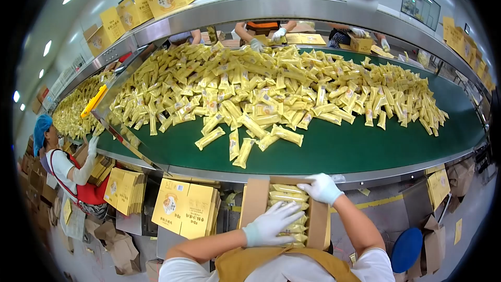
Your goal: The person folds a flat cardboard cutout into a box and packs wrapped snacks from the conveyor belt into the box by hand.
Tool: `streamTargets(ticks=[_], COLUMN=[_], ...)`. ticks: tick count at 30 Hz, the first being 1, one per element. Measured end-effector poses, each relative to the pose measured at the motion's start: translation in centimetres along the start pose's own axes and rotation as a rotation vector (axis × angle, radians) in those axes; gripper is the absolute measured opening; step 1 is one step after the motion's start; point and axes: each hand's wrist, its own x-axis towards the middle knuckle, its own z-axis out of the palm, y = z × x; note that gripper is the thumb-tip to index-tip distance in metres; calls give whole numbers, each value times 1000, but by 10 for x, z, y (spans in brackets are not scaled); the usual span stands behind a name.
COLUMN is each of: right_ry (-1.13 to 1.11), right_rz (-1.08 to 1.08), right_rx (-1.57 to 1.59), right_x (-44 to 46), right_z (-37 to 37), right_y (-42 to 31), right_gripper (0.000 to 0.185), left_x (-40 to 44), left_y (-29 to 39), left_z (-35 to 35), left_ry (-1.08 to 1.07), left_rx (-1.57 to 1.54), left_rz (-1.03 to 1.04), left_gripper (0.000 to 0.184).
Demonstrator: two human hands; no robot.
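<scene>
A cardboard box (317,224) stands open in front of my body, below the conveyor's near edge. Rows of yellow wrapped snack packets (288,197) lie inside it. My left hand (272,224), in a white glove, rests flat over the packets with its fingers stretched out. At the box's far right corner, my gloved right hand (322,189) grips the cardboard edge. Some packets are hidden under my left hand. Beyond the box, a large heap of the same packets (250,89) covers much of the green conveyor belt (334,149).
Flat yellow cartons (185,209) stand stacked to the left, with more cartons (438,188) at the right. A metal rail (292,8) crosses above the belt. Co-workers' gloved hands (279,34) show across it. Another person (73,167) stands left. A blue stool (406,250) is at right.
</scene>
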Motion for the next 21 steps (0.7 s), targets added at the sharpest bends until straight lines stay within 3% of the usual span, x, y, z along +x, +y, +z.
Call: streamTargets(ticks=[1, 3, 4, 5, 7, 8, 9, 11, 13, 15, 17, 19, 21], right_ry=[90, 197, 279, 282, 475, 508, 516, 547, 461, 410, 400, 540, 573], right_rz=[-107, -90, -117, -5, 156, 255, 372, 373, 400, 398, 365, 133, 39], right_rx=[36, 18, -43, 56, 240, 217, 216, 96, 91, 86, 76, 191, 316], right_x=[-11, -32, -37, -41, -45, -42, -40, -31, -22, -14, -10, -1, 4], right_z=[-9, -35, -38, -43, -41, -40, -47, -37, -40, -43, -52, -65, -98], right_y=[-7, -27, -21, -19, -8, 8, 4, 31, 32, 27, 12, 1, -26], right_gripper=[33, 23, 17, 16, 19, 25, 28, 30, 31, 32, 34, 38, 39], left_x=[-9, -28, -39, -50, -66, -72, -90, -50, -36, -12, 2, 18, 25], left_y=[-3, -8, -18, -34, -64, -79, -112, -63, -67, -84, -90, -84, -118], left_z=[-6, -19, -16, -5, 22, 38, 70, 28, 73, 100, 95, 60, 24], left_ry=[210, 630, 757, 881, 965, 875, 603, 162, 321, 513, 673, 812, 680], left_rx=[-60, -186, -138, -88, -537, -718, -410, -760, -1017, -636, -594, -903, -721], left_rz=[-29, -86, -254, -424, -728, -880, -780, -921, -721, -496, -372, -338, -419], left_gripper=[69, 54, 48, 43, 41, 39, 48, 88, 126, 132, 135, 134, 127])
